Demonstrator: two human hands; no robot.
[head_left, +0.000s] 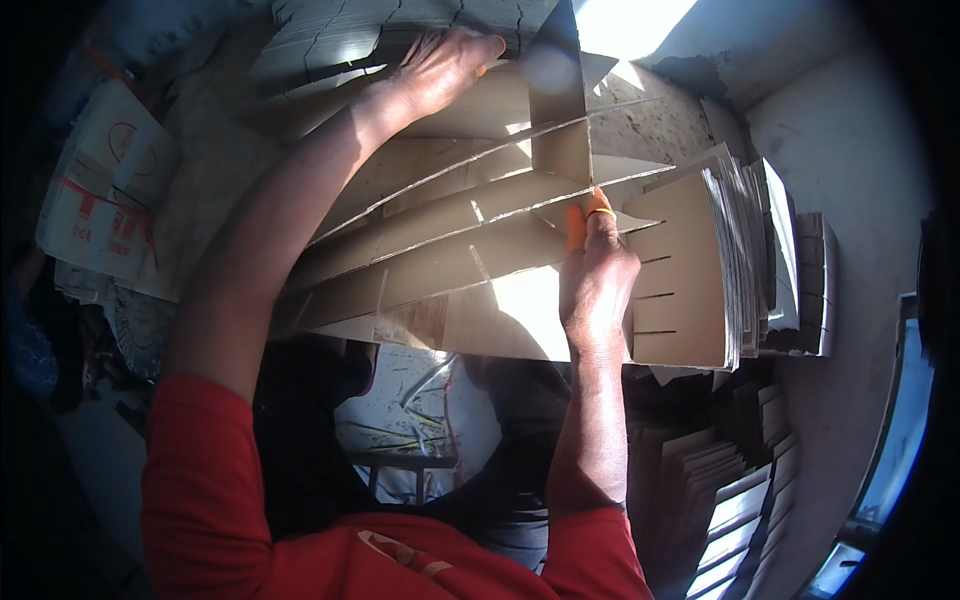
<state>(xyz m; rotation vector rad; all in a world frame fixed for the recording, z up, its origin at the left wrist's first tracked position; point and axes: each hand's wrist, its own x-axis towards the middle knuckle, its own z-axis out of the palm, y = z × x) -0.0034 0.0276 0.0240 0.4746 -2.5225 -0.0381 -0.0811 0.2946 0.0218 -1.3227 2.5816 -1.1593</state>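
Observation:
Several long slotted cardboard strips (430,262) stand on edge, side by side, slanting up to the right. A crosswise cardboard divider (560,110) stands upright across their right part. My right hand (602,270), with orange covers on finger and thumb, is closed on the nearer strips just below the divider's lower corner. My left hand (448,72) reaches to the far side, fingers drawn together, beside a stack of slotted cardboard sheets (350,35). Orange covers show at its fingertips. What it holds, if anything, cannot be made out.
A thick pile of slotted cardboard pieces (685,270) stands to the right, with more stacks (700,480) lower down. White cartons with red print (105,190) are at the left. A work board (480,335) lies under the strips. Strong sunlight falls across parts of the cardboard.

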